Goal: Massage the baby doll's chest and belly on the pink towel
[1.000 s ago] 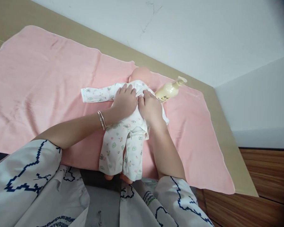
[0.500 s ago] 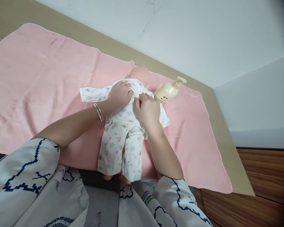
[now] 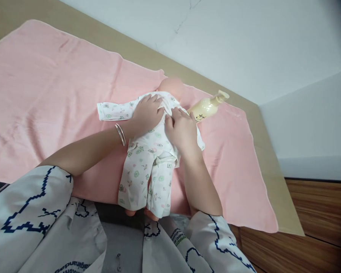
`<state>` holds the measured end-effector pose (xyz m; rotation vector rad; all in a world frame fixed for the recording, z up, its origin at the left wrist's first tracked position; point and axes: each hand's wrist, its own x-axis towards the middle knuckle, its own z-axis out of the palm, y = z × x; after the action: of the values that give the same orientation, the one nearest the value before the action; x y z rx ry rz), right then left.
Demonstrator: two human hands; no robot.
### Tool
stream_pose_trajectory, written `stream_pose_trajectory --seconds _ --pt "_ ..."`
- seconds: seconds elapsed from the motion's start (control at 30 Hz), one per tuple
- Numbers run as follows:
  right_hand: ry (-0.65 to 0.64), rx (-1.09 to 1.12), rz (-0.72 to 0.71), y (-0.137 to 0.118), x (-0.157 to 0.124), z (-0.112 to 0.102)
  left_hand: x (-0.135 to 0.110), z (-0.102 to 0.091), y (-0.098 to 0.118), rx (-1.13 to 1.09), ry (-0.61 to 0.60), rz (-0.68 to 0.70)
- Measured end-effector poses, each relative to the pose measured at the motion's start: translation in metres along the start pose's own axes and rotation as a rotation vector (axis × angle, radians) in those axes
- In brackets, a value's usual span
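A baby doll (image 3: 172,86) lies stretched out, its feet towards me, dressed in a white printed top (image 3: 157,138) and matching pants (image 3: 135,178). My left hand (image 3: 148,114) rests on the left of the doll's chest, fingers laid over the cloth. On the chest's right side lies my right hand (image 3: 182,129), its fingers slightly bent and resting on the top. Neither hand visibly grips the fabric. One sleeve (image 3: 112,111) extends out to the left; the other is partly hidden behind my right hand and wrist.
Beneath the doll, a pink blanket (image 3: 59,87) covers much of a tan table (image 3: 272,170). A pale yellow pump bottle (image 3: 207,108) lies tilted just beyond my right hand. A white wall (image 3: 230,45) borders the table's far side; wood-look flooring (image 3: 321,212) shows at right.
My right hand's fingers have eased flatter onto the top, where the cloth looks smoother. My left hand stays on the chest. The whole view has shifted slightly.
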<state>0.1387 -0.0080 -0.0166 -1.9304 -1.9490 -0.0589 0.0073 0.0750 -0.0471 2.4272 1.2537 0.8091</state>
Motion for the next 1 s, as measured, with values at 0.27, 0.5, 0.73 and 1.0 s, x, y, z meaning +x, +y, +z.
stream_pose_trajectory --seconds 0.27,0.5,0.73,1.0 --pt "-0.009 0.182 0.02 0.021 0.012 0.015 0.004 0.012 -0.011 -0.032 0.082 -0.048" --pt "0.216 0.279 0.083 0.035 0.01 0.009 0.0 0.014 -0.013 -0.042 0.087 -0.056" --pt "0.049 0.257 -0.044 0.029 0.011 0.018 0.001 0.021 -0.019 -0.133 0.139 -0.027" --pt "0.039 0.295 0.026 0.023 0.01 0.018 0.0 0.021 -0.02 -0.181 0.197 -0.011"
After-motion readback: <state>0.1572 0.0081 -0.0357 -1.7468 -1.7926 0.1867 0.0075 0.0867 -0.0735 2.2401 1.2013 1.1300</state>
